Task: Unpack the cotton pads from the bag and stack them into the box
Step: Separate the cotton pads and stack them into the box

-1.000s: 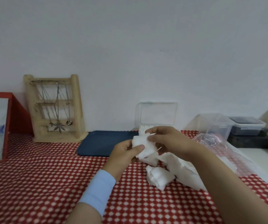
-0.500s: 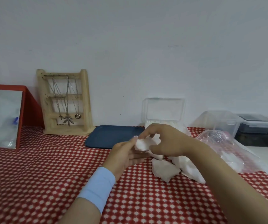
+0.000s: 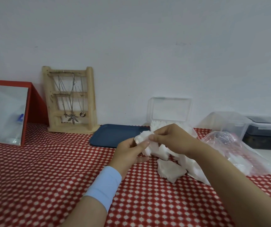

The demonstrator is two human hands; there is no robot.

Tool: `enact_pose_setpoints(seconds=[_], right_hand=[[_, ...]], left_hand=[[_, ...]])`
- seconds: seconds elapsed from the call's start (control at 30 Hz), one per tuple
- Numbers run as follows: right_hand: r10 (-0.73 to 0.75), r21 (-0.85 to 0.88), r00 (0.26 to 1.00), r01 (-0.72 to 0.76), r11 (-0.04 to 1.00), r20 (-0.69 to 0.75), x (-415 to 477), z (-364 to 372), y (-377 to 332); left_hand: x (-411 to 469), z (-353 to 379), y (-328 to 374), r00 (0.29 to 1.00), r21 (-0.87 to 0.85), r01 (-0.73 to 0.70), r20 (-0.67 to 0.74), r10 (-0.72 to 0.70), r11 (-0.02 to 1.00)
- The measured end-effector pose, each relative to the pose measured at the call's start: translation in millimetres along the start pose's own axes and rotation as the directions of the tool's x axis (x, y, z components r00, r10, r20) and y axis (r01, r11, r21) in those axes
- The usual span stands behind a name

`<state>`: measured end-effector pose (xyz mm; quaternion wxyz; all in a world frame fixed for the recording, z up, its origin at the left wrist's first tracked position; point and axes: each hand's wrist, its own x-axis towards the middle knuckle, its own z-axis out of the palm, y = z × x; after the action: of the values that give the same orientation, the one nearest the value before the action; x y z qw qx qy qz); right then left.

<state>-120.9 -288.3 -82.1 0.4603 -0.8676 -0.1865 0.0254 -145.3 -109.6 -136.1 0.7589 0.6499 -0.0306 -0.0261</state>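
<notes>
A small bundle of white cotton pads (image 3: 142, 138) is held above the red checked cloth between both hands. My left hand (image 3: 128, 156) grips it from below with the thumb on top. My right hand (image 3: 172, 139) pinches its right end. More loose cotton pads (image 3: 170, 172) lie on the cloth just under and right of my hands. The clear plastic bag (image 3: 229, 148) lies crumpled to the right. Behind my right hand stands the clear box (image 3: 170, 110) with its lid up and white pads inside; its lower part is hidden.
A dark blue tray (image 3: 115, 136) lies behind my left hand. A wooden jewellery stand (image 3: 70, 100) and a red-framed mirror (image 3: 9, 113) stand at the back left. Clear plastic containers (image 3: 229, 123) and a dark box (image 3: 265, 126) sit at the right.
The camera has turned left, shifting the scene to the right. The pad bundle between my hands has sunk lower and my right hand's grip has shifted from its top to its right end.
</notes>
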Motion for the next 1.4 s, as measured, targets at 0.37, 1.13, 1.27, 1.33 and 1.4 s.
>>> enact_pose_setpoints(seconds=[0.37, 1.13, 1.27, 1.33, 1.4], right_hand=[[0.083, 0.222, 0.983, -0.045, 0.974, -0.164, -3.1, -21.8, -6.2], [0.172, 0.063, 0.982, -0.167, 0.984, -0.073, -0.4, -5.6, -2.7], [0.203, 0.123, 0.979, -0.203, 0.971, 0.015, -2.1, -8.6, 0.8], [0.213, 0.176, 0.977, -0.214, 0.961, 0.022, -1.4, -9.0, 2.2], [0.22, 0.262, 0.974, -0.224, 0.939, 0.044, -1.5, -8.9, 2.8]], left_hand=[[10.0, -6.8, -3.1, 0.988, -0.228, 0.127, -0.057, -0.143, 0.966], [6.7, -4.0, -3.5, 0.988, -0.07, 0.055, 0.148, -0.044, 0.996], [6.9, -2.9, -1.1, 0.993, -0.086, 0.058, 0.107, -0.048, 0.995], [6.4, -1.3, -0.9, 0.997, -0.12, 0.057, 0.057, -0.05, 0.991], [4.7, 0.3, -0.8, 0.999, -0.11, 0.034, -0.036, -0.038, 0.993]])
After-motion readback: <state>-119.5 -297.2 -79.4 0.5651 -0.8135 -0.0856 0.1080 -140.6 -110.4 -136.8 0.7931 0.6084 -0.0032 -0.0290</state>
